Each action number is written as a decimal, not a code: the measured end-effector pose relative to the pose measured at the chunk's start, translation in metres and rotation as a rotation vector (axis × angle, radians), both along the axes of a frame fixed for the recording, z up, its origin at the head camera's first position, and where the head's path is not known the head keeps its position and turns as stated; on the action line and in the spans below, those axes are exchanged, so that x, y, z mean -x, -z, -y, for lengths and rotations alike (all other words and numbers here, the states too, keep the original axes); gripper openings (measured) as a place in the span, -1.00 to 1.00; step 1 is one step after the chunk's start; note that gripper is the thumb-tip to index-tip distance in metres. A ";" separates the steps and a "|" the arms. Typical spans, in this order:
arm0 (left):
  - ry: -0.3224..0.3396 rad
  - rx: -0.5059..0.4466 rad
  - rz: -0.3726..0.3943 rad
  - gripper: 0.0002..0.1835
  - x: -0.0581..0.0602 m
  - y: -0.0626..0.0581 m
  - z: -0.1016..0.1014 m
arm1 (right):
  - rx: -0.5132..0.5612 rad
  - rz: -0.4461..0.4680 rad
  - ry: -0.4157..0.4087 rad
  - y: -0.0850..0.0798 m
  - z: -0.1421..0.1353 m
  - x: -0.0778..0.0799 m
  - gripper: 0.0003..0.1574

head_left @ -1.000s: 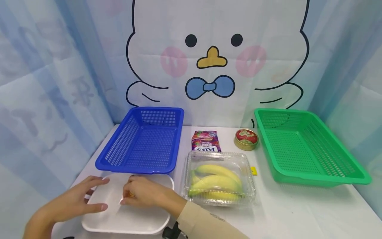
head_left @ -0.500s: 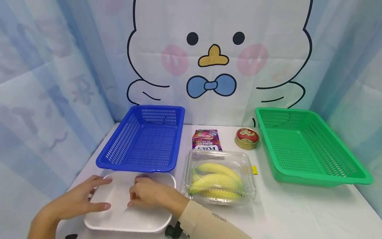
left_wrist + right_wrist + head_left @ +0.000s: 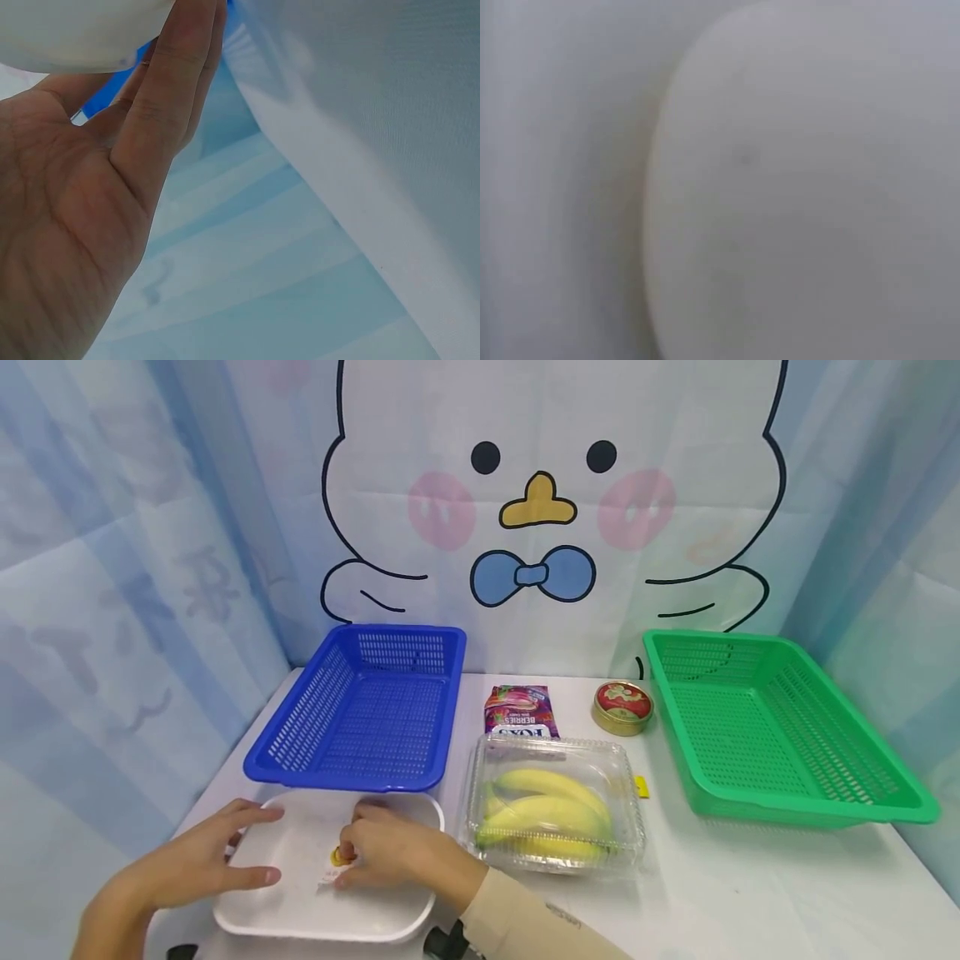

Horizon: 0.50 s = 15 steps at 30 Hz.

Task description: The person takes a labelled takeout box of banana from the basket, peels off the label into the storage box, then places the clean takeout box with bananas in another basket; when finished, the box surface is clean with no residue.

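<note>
In the head view a white tray [image 3: 300, 917] lies at the front left. My left hand [image 3: 187, 862] holds its left side, thumb over the rim and inside, the other fingers around the outer wall. The left wrist view shows the palm and long fingers of this left hand [image 3: 112, 172] against the underside of the tray [image 3: 75, 34]. My right hand [image 3: 397, 852] reaches into the tray and pinches a small white packet [image 3: 327, 878] with a yellow patch. Part of the packet is hidden by the fingers. Only blurred pale surfaces show in the right wrist view.
Behind the tray stands a blue basket [image 3: 352, 727]. A clear box [image 3: 558, 760] with bananas [image 3: 540, 818] is to the right, with a berries candy bag [image 3: 519, 710], a round red-and-gold tin [image 3: 622, 707] and a yellow scrap [image 3: 641, 787] around it. Far right is a green basket [image 3: 757, 735].
My right hand has shifted slightly right within the tray, and more of the small packet shows between its fingers. The left hand keeps its place at the rim.
</note>
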<state>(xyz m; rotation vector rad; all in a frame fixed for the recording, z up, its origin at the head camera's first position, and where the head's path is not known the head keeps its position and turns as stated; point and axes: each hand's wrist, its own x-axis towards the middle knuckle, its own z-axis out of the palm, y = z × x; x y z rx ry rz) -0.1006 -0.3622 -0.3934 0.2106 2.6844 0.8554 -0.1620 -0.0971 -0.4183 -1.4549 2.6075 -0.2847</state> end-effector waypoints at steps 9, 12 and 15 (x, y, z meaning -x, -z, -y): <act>-0.017 0.008 0.041 -0.11 0.003 -0.001 -0.001 | -0.033 -0.021 0.012 -0.001 -0.007 -0.002 -0.62; -0.008 -0.002 0.033 -0.12 0.003 0.000 -0.001 | -0.047 -0.043 0.014 -0.001 -0.008 -0.004 -0.60; -0.008 -0.001 0.025 -0.13 0.002 0.000 -0.001 | -0.064 -0.068 0.016 -0.001 -0.009 -0.005 -0.58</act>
